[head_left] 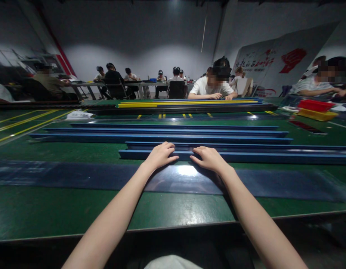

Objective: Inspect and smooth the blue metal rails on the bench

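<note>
Both arms reach forward over a green table (63, 213). My left hand (161, 155) and my right hand (208, 158) rest side by side on the nearest long blue rail (274, 156), fingers curled over its top edge and gripping it. The rail runs from the middle of the table off to the right. A wide dark glossy strip (77, 175) lies flat under my wrists, along the table's length.
Several more long blue rails (161, 133) lie parallel behind the nearest one. Farther back are yellow and blue rails (187, 103), and red and yellow trays (315, 109) at right. A person (213, 86) sits opposite; other people sit at tables behind.
</note>
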